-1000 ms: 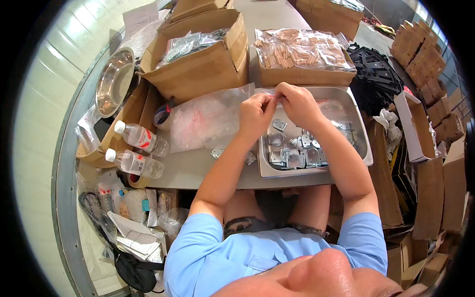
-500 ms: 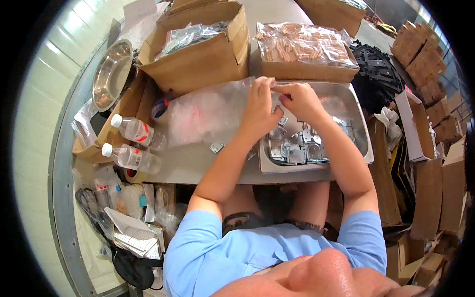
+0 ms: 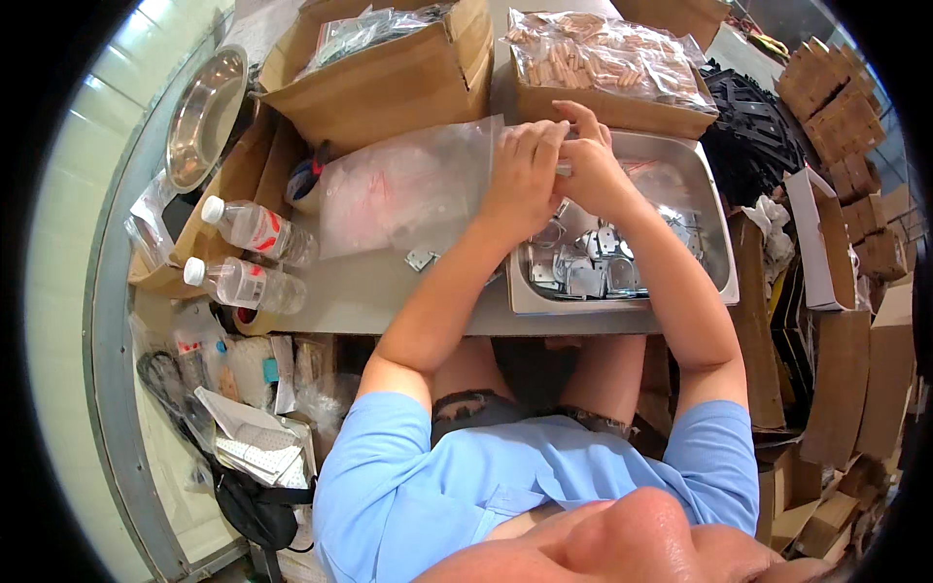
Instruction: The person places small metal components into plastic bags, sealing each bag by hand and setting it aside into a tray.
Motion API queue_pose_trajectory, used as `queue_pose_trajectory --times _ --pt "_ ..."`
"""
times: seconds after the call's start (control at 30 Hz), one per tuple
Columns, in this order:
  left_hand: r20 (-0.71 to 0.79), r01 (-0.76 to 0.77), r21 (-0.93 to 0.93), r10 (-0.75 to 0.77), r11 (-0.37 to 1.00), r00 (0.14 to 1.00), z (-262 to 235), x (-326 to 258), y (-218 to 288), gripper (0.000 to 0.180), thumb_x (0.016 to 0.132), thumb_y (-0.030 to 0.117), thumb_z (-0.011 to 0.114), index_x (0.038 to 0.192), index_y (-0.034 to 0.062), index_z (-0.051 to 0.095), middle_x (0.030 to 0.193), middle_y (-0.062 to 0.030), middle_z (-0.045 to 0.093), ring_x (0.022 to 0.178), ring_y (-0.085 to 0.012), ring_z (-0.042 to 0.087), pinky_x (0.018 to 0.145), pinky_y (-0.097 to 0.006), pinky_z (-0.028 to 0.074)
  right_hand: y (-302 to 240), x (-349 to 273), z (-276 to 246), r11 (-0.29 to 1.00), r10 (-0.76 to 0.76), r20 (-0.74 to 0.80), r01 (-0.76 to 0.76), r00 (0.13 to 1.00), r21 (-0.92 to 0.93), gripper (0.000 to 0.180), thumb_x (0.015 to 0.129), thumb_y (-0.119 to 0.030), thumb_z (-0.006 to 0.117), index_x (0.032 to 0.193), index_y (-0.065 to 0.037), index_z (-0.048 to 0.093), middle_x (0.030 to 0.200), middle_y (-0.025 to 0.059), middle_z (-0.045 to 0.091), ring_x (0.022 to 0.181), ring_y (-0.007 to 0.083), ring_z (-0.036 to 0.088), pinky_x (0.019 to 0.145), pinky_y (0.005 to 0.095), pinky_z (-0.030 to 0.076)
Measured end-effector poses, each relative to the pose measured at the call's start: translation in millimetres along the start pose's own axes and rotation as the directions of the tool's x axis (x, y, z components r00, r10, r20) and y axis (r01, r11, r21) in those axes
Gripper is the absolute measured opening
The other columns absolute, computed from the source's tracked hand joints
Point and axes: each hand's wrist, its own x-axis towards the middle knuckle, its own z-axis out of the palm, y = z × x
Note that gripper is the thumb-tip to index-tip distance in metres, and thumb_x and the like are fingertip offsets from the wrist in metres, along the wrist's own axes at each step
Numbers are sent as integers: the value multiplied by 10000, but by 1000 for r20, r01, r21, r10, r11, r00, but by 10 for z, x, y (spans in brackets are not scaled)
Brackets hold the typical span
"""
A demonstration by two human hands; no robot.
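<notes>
hands are brought together above the metal tray (image 3: 717, 255): left hand (image 3: 523, 175) and right hand (image 3: 586, 167) are pinched on a small clear bag (image 3: 562, 167), barely visible. bag is best held over the tray so loose metal brackets (image 3: 583, 272) are caught.

Dressed in a light blue short-sleeved shirt (image 3: 544, 481) with a collar, sleeves ending above the elbows. Dark shorts (image 3: 486, 403) with a frayed hem at the thighs. Forearms bare; left hand (image 3: 525, 175) and right hand (image 3: 588, 170) bare too, without gloves, rings or watch.
</notes>
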Motion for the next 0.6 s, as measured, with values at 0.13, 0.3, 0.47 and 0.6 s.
queue_pose_trajectory --times 0.13,0.3,0.47,0.6 --pt "49 35 20 -36 999 998 6 -37 -142 571 606 32 664 1149 34 486 1039 -161 565 1023 -344 513 920 -442 374 19 31 -48 997 -49 31 47 998 61 268 636 -114 694 901 -78 693 1256 113 468 1104 316 454 929 394 407" --pt "27 446 -266 -456 855 890 -108 1 -260 457 692 76 695 1112 29 522 848 -106 617 809 -221 609 724 -322 480 232 127 -131 907 70 423 -234 903 349 182 754 -94 660 915 -19 624 967 114 595 812 171 559 723 299 458" --pt "57 519 -443 -555 731 830 -156 34 -294 460 692 107 710 1098 13 515 827 -52 622 738 -139 588 671 -290 474 184 -68 43 999 -18 784 -28 620 45 329 626 -153 722 918 -28 633 891 161 619 858 304 596 756 383 461" --pt "117 467 -593 -504 656 856 -83 -7 -336 498 677 113 729 1110 1 510 819 -37 614 752 -120 570 687 -275 472 122 -58 140 999 -29 793 42 608 5 356 570 -131 755 887 -28 633 868 146 649 841 307 612 737 387 474"
